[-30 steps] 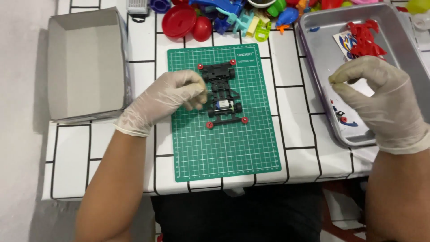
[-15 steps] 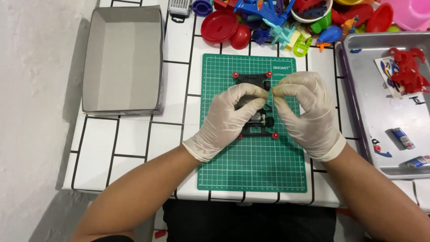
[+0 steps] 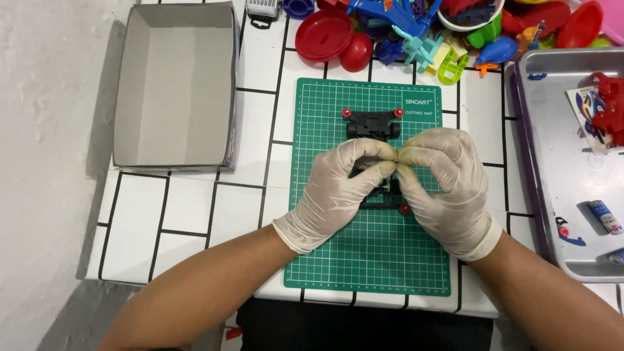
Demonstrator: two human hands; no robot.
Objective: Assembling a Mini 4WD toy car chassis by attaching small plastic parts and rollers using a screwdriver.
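The black toy car chassis [image 3: 372, 123] lies flat on my green cutting mat [image 3: 370, 253], red rollers at its corners, its middle hidden under my fingers.

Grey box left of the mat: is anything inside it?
No, the grey box shows only its bare floor and walls, while both gloved hands work over the toy car chassis on the green mat.
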